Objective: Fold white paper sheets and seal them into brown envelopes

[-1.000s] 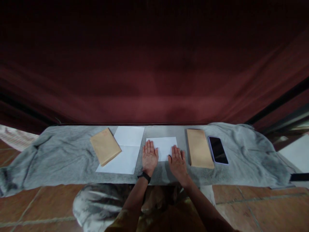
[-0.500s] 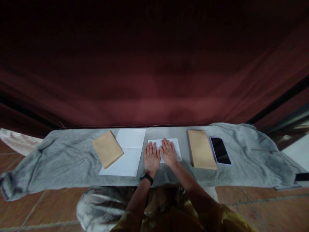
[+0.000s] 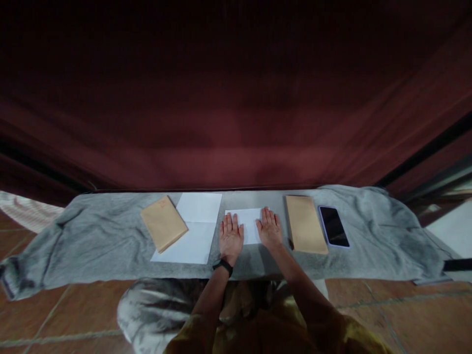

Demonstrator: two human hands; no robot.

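A folded sheet of white paper [image 3: 250,227] lies crosswise on the grey cloth in front of me. My left hand [image 3: 231,238] rests flat on its left end, fingers stretched away from me. On the right end lies my right hand [image 3: 270,230], also flat with fingers extended. Both hands are open and hold nothing. Left of them is a larger white sheet [image 3: 197,241] with creases across it. A stack of brown envelopes [image 3: 164,223] partly covers that sheet. Another brown envelope stack [image 3: 307,225] sits just right of my right hand.
Grey cloth [image 3: 110,236] covers the long narrow surface and is wrinkled at both ends. A phone [image 3: 334,226] with a dark screen lies right of the right-hand envelopes. A dark red panel [image 3: 236,162] rises along the far edge. Tiled floor [image 3: 84,314] shows below.
My right hand has slid right along the folded paper, away from my left hand, baring the paper's middle. My left hand stays at the left end.
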